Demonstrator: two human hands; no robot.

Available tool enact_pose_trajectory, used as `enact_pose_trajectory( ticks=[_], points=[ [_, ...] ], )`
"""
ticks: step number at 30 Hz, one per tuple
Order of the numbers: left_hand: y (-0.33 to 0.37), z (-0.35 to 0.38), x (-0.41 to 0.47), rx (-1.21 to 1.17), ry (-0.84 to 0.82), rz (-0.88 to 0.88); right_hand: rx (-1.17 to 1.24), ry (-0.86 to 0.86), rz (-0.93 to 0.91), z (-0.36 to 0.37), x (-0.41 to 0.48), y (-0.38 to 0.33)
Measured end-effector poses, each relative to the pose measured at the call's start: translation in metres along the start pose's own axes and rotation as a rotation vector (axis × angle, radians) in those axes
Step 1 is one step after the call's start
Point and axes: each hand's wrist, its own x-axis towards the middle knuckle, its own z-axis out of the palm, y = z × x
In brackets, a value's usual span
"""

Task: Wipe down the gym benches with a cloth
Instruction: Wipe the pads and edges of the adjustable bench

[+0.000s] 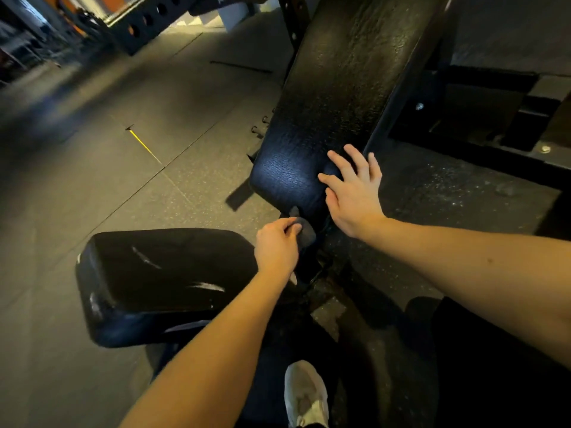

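The person leans over an adjustable bench in the middle of the frame. The left hand (276, 245) is curled round a small dark cloth (304, 231), holding it at the gap where the seat pad (160, 273) meets the tilted back pad (340, 88), just below the back pad's lower edge. The right hand (352, 193) lies open with its fingers spread, flat on that pad's lower right corner, as if to steady it. Pale streaks show on the seat pad at lower left, so it looks to me already wiped, though I can't be sure. The lower end of the back pad has a sheen; its long upper stretch, running to the top of the frame, gives no sign either way. I'd say this bench is partly done, with the back pad mostly left.
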Motion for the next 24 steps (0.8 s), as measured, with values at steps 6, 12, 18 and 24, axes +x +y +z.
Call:
enact_pose_trajectory(
  ticks=[6,12,18,24],
  points=[
    [0.039,-0.040,0.023,-0.218,-0.049,0.002,0.444,0.116,0.316,-0.040,-0.027,-0.013],
    [0.108,-0.050,0.042,-0.276,-0.123,0.164,1.144,0.099,0.743,-0.080,-0.016,-0.024],
    [0.168,-0.055,0.063,-0.270,-0.278,0.273,1.391,0.087,0.746,-0.103,0.006,0.000],
    [0.205,-0.044,0.087,-0.355,-0.358,0.292,1.415,0.209,0.911,-0.104,0.021,0.040]
  ],
)
